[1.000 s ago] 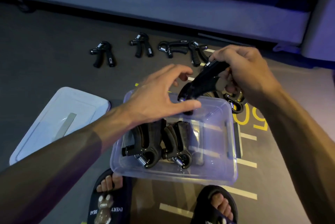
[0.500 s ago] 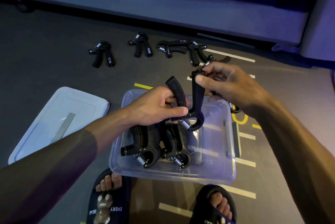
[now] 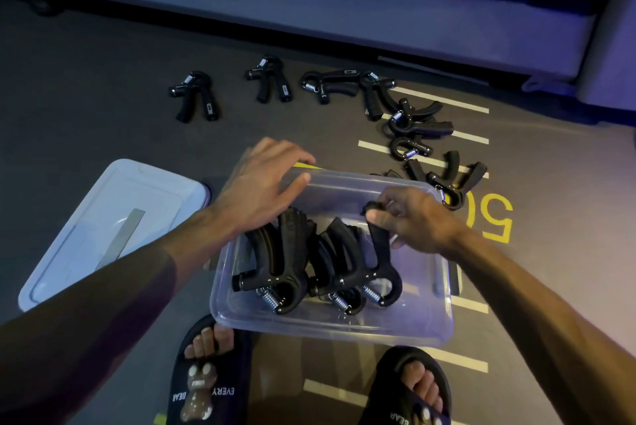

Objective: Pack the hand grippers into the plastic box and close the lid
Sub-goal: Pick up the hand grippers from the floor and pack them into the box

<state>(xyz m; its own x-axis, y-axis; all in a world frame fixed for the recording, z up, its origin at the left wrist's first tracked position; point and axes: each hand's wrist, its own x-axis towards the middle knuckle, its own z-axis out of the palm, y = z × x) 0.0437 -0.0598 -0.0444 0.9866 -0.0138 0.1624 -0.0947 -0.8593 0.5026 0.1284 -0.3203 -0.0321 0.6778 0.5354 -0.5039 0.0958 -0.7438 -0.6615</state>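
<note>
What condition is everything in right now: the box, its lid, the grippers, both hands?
plastic box: open, partly filled.
lid: off, flat on the floor left of the box.
packed hand grippers: standing in the box.
loose hand grippers: scattered on the floor beyond.
right hand: pinching a gripper handle in the box.
left hand: open, empty, above the box rim.

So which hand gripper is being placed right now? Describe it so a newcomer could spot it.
Start at the clear plastic box by the person's feet. Three black grippers stand inside in a row. It is the rightmost gripper, the only one whose handle top is pinched by the right hand.
</note>
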